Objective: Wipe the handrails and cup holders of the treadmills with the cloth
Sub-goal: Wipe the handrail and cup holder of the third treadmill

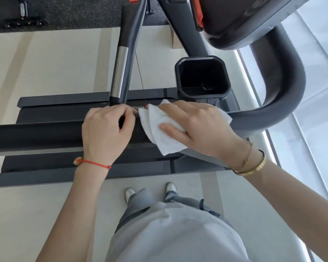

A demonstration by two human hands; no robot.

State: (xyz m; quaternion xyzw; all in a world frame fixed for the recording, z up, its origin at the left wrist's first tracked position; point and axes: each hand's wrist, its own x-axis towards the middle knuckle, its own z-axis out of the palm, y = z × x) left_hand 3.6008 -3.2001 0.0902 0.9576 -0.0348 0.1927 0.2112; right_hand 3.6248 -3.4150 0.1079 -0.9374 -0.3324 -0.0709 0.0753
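The handrail (45,136), a thick dark bar, runs left to right across the view, its long axis level; at the right it bends upward in a broad curve past the console (240,19). The white cloth (159,127), folded, lies draped over the rail near its middle, its long side slanting from upper left to lower right; the right hand (195,127) lies on it with fingers fairly straight and spread, thumb pressing the near face, fingers reaching over the far edge. The left hand (106,131) sits on the rail just left of the cloth, fingers curled over the top of the bar, fingertips close to the cloth's left edge; whether they touch it I cannot tell. The cup holder (203,78), a black square well, stands open just beyond the right hand; a second rail (121,69) with a silver sleeve rises away from the left hand. To the left the bar is bare all the way to the frame edge; below it lie the treadmill deck (64,167) and a pale floor (36,63); bright window panels (318,110) fill the right side.
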